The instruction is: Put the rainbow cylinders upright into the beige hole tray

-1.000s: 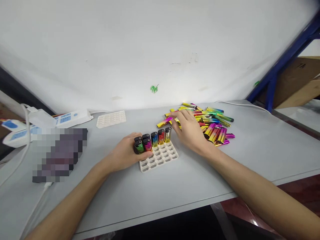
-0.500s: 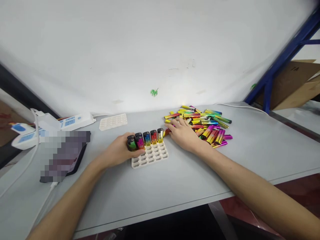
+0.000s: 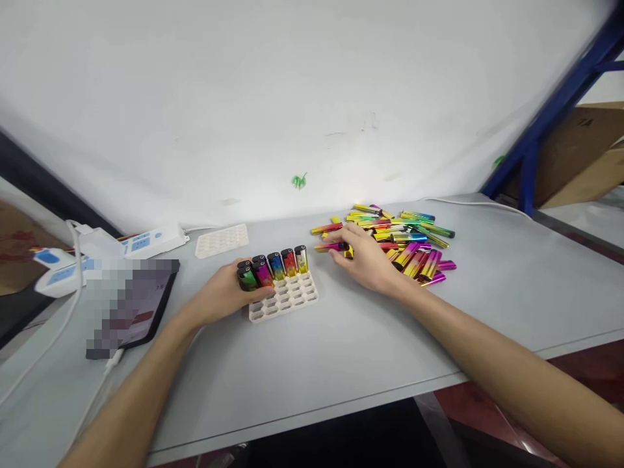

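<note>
My left hand (image 3: 225, 294) is closed around the left end of a white tray (image 3: 283, 304) with rows of slots. Its thumb lies in front of a green lighter (image 3: 249, 279) and a purple lighter (image 3: 264, 274). Along the tray's back row stand more black-topped lighters, among them a blue one (image 3: 276, 268), a red one (image 3: 289, 264) and a clear-yellow one (image 3: 302, 260). To the right, my right hand (image 3: 363, 260) pinches a pink-and-yellow lighter (image 3: 329, 247) by its dark end, at the left edge of a pile of shiny multicoloured lighters (image 3: 412, 244).
A second white slotted tray (image 3: 221, 241) lies near the wall. On the left are a power strip (image 3: 155, 240) with plugs and cables, and a dark tablet-like device (image 3: 151, 318), partly blurred. A blue metal frame (image 3: 529, 175) and cardboard boxes (image 3: 580, 153) stand at the right.
My right hand has drawn a pink-and-yellow lighter out at the left side of the pile, its fingers now pinching it. My left hand keeps its hold on the tray; the view has shifted slightly.
</note>
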The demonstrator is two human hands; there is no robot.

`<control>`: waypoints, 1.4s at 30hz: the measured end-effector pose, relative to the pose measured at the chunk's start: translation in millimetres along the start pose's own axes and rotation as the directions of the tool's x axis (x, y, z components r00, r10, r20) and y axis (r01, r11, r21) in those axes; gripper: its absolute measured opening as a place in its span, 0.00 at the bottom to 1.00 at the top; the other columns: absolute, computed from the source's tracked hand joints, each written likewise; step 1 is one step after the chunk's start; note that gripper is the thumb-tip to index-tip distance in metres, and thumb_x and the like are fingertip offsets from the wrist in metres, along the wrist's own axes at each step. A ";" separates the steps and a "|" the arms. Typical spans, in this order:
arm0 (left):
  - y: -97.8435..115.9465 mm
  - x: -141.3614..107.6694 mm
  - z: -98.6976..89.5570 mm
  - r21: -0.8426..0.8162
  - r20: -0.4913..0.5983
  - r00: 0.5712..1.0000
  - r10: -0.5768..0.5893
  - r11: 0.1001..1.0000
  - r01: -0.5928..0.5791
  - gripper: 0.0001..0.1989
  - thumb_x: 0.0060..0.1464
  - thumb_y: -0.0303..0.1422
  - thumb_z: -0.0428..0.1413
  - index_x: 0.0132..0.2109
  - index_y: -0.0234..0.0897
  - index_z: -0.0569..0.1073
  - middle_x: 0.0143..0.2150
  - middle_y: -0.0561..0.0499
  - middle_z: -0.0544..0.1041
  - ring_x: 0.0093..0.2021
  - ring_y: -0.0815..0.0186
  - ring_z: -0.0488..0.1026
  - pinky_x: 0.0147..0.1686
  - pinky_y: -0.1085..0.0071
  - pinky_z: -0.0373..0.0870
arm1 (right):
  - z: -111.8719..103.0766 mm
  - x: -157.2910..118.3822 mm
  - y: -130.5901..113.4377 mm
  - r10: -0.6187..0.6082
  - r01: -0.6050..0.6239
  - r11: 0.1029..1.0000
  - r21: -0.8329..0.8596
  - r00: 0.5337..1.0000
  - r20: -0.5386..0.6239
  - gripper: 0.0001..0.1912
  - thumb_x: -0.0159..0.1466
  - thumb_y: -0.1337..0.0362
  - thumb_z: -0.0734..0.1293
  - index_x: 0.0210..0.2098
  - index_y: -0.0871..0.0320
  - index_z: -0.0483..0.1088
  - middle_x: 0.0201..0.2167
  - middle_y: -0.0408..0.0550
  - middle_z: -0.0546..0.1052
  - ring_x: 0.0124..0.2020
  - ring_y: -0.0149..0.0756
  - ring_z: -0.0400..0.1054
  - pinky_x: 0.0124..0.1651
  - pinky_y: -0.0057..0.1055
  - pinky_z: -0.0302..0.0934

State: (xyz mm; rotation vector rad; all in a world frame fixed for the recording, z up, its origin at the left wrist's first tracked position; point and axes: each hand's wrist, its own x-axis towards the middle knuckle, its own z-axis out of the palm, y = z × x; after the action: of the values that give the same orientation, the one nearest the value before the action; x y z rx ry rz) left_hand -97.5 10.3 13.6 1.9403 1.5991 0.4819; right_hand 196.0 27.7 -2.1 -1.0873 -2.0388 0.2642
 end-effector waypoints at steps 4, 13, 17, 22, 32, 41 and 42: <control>-2.3 0.1 0.3 0.002 -0.012 1.000 0.002 1.000 -0.002 0.24 0.43 0.49 0.65 0.43 0.40 0.75 0.40 0.51 0.82 0.39 0.56 0.77 0.36 0.65 0.73 | -6.8 0.8 -6.5 0.259 -0.238 0.872 0.428 0.966 0.010 0.17 0.65 0.63 0.67 0.53 0.58 0.73 0.42 0.49 0.77 0.43 0.37 0.71 0.50 0.40 0.65; -2.1 -0.3 1.2 0.021 -0.008 1.000 0.019 1.000 -0.019 0.22 0.46 0.48 0.64 0.44 0.41 0.74 0.42 0.51 0.81 0.41 0.57 0.77 0.38 0.65 0.72 | -4.2 -1.9 -14.6 0.364 -0.453 0.437 0.777 0.879 0.308 0.20 0.68 0.52 0.62 0.55 0.53 0.69 0.28 0.42 0.72 0.27 0.32 0.69 0.26 0.30 0.67; -1.3 -1.9 3.1 0.024 -0.007 1.000 0.022 0.999 -0.022 0.23 0.46 0.50 0.64 0.45 0.41 0.73 0.43 0.52 0.81 0.41 0.57 0.77 0.38 0.65 0.72 | -4.4 -4.9 -23.1 0.339 -0.503 0.388 0.772 0.857 0.388 0.20 0.69 0.51 0.59 0.58 0.50 0.65 0.20 0.33 0.60 0.15 0.26 0.54 0.16 0.25 0.55; 1.0 -3.7 6.3 0.027 -0.007 0.999 0.042 0.999 -0.042 0.25 0.47 0.52 0.63 0.45 0.41 0.73 0.43 0.51 0.80 0.41 0.57 0.77 0.38 0.65 0.72 | -3.9 -6.8 -25.8 0.345 -0.509 0.371 0.777 0.852 0.394 0.21 0.69 0.47 0.59 0.46 0.57 0.69 0.23 0.36 0.60 0.17 0.24 0.50 0.17 0.23 0.49; 3.0 -2.8 7.5 0.036 -0.016 0.999 0.044 0.998 -0.044 0.27 0.45 0.53 0.63 0.48 0.40 0.73 0.45 0.50 0.79 0.42 0.56 0.76 0.39 0.64 0.72 | -1.9 -10.4 -25.9 0.354 -0.549 0.351 0.758 0.827 0.436 0.20 0.66 0.45 0.63 0.29 0.55 0.60 0.17 0.32 0.48 0.17 0.24 0.36 0.19 0.23 0.35; 4.5 -3.8 10.6 0.056 -0.012 0.999 0.053 0.997 -0.052 0.25 0.46 0.54 0.63 0.45 0.42 0.73 0.43 0.51 0.79 0.40 0.57 0.76 0.36 0.65 0.71 | -5.0 -5.4 -27.2 0.507 -0.603 0.288 0.744 0.755 0.416 0.27 0.67 0.50 0.54 0.16 0.55 0.52 0.12 0.34 0.44 0.16 0.24 0.32 0.18 0.26 0.31; 4.9 -4.1 10.5 0.058 -0.012 0.999 0.048 0.997 -0.047 0.26 0.47 0.54 0.62 0.46 0.41 0.73 0.43 0.51 0.78 0.40 0.57 0.76 0.36 0.65 0.71 | -5.9 -4.8 -27.8 0.515 -0.609 0.276 0.744 0.747 0.421 0.26 0.67 0.51 0.53 0.15 0.55 0.52 0.12 0.34 0.45 0.15 0.24 0.32 0.18 0.26 0.31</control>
State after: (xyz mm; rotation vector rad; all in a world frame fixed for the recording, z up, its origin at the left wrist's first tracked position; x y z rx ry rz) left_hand -88.4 3.6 9.0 2.0258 1.5950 0.4739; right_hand 185.0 6.0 13.3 -1.0556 -1.1339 1.5729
